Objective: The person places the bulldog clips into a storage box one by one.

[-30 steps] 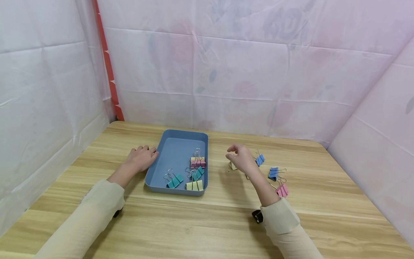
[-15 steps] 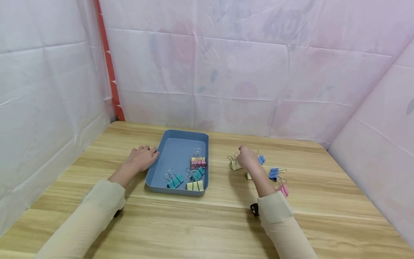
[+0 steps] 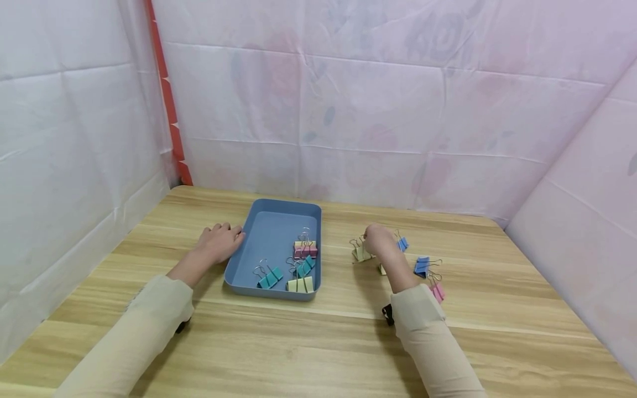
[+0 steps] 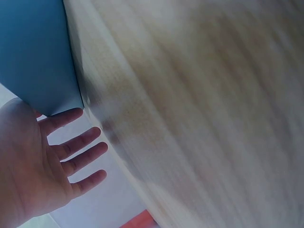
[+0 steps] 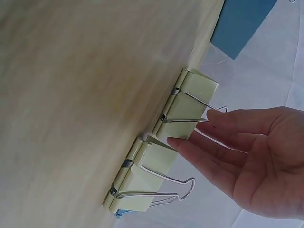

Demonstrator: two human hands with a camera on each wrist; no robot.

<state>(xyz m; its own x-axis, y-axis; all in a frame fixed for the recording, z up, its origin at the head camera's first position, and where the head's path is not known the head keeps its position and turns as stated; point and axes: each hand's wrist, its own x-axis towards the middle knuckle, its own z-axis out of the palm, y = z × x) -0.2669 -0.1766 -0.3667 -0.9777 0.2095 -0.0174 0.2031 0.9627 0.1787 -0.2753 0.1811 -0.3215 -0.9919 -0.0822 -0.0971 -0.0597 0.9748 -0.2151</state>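
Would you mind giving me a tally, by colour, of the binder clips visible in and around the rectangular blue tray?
Pale yellow binder clips with wire handles: 4 (2 in the tray, 2 outside)
Pink binder clips: 2 (1 in, 1 outside)
Teal binder clips: 2 (both in)
Blue binder clips: 2 (both outside)
Total: 10

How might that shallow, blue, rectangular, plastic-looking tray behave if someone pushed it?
The tray would probably slide rather than tip: low and broad, it sits flat on the wood-grain table. Its thin walls look fairly stiff, holding straight edges. The coloured, wire-handled binder clips inside might shift, seeming loose.
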